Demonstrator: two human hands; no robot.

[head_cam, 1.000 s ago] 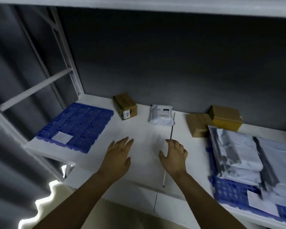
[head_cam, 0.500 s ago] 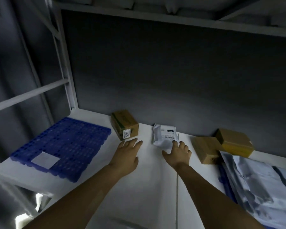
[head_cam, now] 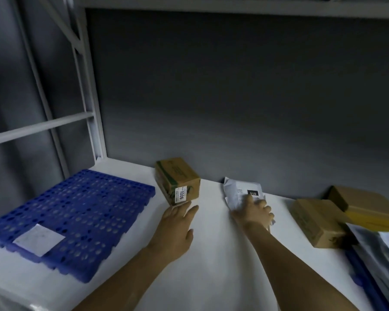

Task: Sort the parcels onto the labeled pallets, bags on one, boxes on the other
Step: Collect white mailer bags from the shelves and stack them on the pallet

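Parcels strung along the back edge of the white surface [head_cam: 211,254], hard against the dark wall [head_cam: 234,108]. From the left: small brown box [head_cam: 177,180] with a "1006" sticker, standing just off the back right corner of the left pallet [head_cam: 76,218]. Next, white bag [head_cam: 238,191] with a black "010" tag, lying flat, apart from that box with a bare strip between. Further right, two more brown boxes: near box [head_cam: 317,223] down on the surface, far box [head_cam: 364,207] raised and tilted, overlapping the near box's right end, support unclear.

Left hand [head_cam: 177,225] flat, fingers straight and close together, tips at the foot of the small brown box; touching or just short of it, cannot tell. Right hand [head_cam: 254,212] curled over the near edge of the white bag, fingers pinching its crumpled plastic.

Open room: wide bare band of surface between the two pallets, both forearms reaching across it. Upper shelf [head_cam: 234,7] well above the parcels. Frame upright [head_cam: 94,108] at the back left corner, behind the left pallet.

Left pallet blue and perforated, close to the surface's left and front edges; carries a white label sheet [head_cam: 39,239] near its front edge. Right pallet [head_cam: 358,277] mostly hidden, showing as a blue edge at far right; holds a pile of grey and white bags [head_cam: 386,254], the pile reaching up to the near box's right end.
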